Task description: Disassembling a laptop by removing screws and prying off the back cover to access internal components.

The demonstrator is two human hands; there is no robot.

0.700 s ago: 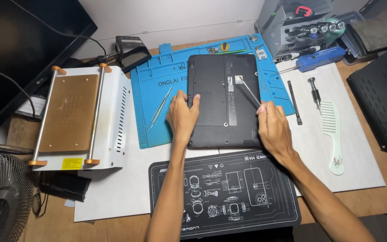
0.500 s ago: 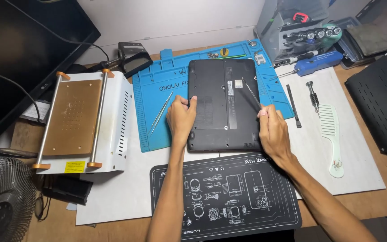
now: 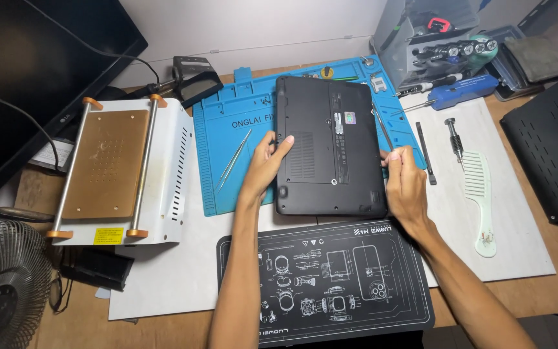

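Right hand (image 3: 407,184) slid off laptop (image 3: 329,145) top to right edge, gripping thin tool (image 3: 382,126); left hand (image 3: 265,165) clasps left edge.

The left hand (image 3: 265,165) covers the laptop (image 3: 329,145)'s left edge, so the grip there can't be read. Right of the laptop, the right hand (image 3: 405,186) hides the thin tool (image 3: 382,126)'s lower end. Far left of the laptop, the fan (image 3: 1,284) runs off frame.
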